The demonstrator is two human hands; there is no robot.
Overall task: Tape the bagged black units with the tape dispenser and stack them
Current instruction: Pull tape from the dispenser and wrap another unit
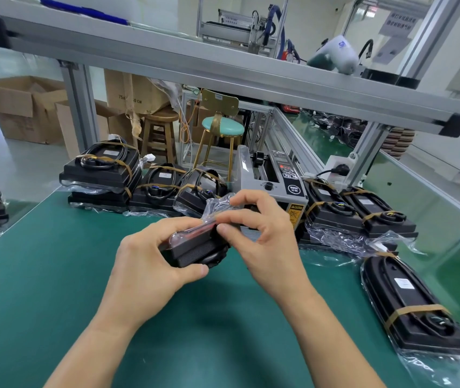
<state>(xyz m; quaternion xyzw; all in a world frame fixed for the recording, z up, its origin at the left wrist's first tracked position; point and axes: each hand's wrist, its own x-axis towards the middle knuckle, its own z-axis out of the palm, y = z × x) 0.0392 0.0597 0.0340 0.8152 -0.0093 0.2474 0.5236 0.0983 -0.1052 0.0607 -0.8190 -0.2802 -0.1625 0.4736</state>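
Nearest to us, both hands meet over the green mat, just in front of the tape dispenser. Our left hand grips the bagged black unit from its left end, thumb under and fingers curled over the top. Our right hand pinches the loose bag flap at the unit's far right end, the end that faces the dispenser. The unit is held off the mat, its long axis running from our left hand up and away toward the dispenser, so we judge the right hand the nearer one to fetch a strip of tape. The unit is black, with a textured lower face and a glint of red under the clear film; whether tape is already on it we cannot tell.

Right of the dispenser lie taped units with tan bands, another closer on that side. Left of the dispenser a stack of finished units stands at the mat's far edge.
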